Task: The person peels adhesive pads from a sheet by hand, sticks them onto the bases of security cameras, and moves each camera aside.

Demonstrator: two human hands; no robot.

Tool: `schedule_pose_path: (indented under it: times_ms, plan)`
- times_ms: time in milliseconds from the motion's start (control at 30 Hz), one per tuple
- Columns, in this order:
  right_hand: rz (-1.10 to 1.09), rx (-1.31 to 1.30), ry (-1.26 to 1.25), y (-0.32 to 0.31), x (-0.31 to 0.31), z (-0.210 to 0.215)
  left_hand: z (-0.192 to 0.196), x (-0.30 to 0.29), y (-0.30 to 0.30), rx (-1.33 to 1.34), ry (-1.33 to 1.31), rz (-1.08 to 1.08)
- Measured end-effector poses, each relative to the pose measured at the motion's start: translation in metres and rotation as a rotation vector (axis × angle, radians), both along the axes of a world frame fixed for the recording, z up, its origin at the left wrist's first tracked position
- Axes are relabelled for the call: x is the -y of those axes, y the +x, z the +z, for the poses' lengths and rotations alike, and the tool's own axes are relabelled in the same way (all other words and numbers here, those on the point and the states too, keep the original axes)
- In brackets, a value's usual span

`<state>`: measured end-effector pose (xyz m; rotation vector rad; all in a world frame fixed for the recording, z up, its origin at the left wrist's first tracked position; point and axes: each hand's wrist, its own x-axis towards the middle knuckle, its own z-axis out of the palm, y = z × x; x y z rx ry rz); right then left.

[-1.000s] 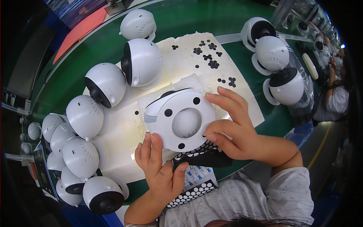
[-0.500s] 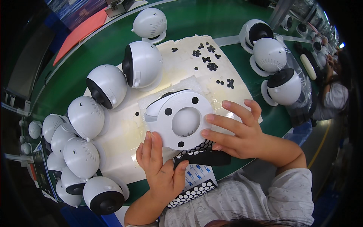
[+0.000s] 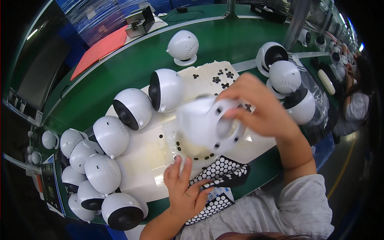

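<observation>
My right hand (image 3: 260, 110) grips a white dome-shaped camera (image 3: 196, 122) by its round base, tilted and smeared by motion above the work mat. Small black round pads show on its base. Lower left, my left hand (image 3: 185, 188) has its fingers pointing up, with a folded sheet of round adhesive pads (image 3: 224, 168) between thumb and palm. The sheet is black with rows of white dots. Beneath the held camera lies a clear plastic-wrapped pad (image 3: 172, 140) with several black dots on it.
More white cameras (image 3: 111, 136) stand in a curved row at left, and others (image 3: 285, 76) at right. Loose black pads (image 3: 216, 80) lie on the cream mat (image 3: 144, 180). A metal box (image 3: 139, 22) and a red sheet (image 3: 100, 50) are at the back; a person (image 3: 356, 104) sits far right.
My right hand has lifted the camera off the wrapped pad and tilted it to the right. My left hand has come away from its base. The whole view has shifted.
</observation>
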<state>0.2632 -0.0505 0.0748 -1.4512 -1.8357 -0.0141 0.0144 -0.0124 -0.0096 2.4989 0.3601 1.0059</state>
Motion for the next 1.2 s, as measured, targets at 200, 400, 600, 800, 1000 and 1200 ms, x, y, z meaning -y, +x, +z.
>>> schedule_pose_path:
  times_ms: [200,400,600,800,1000,1200]
  plan:
    - [-0.602,0.257,0.135,0.062,-0.063,-0.027,0.013,0.003,0.001,0.031,0.018,-0.070]
    - [-0.781,0.292,0.130,0.153,-0.121,-0.120,0.012,-0.002,0.003,-0.021,-0.122,-0.185]
    - [-0.880,0.242,-0.226,0.154,-0.117,-0.117,0.008,-0.001,-0.001,-0.011,-0.229,-0.179]
    - [-0.468,0.333,-0.017,0.125,-0.162,-0.136,0.007,-0.001,0.001,0.008,-0.175,-0.177]
    - [-0.703,0.238,-0.112,0.105,-0.197,-0.112,0.007,-0.002,0.002,0.028,-0.188,-0.162]
    - [-0.663,0.109,0.177,0.093,-0.153,-0.065,0.010,0.002,0.003,0.042,-0.283,-0.207]
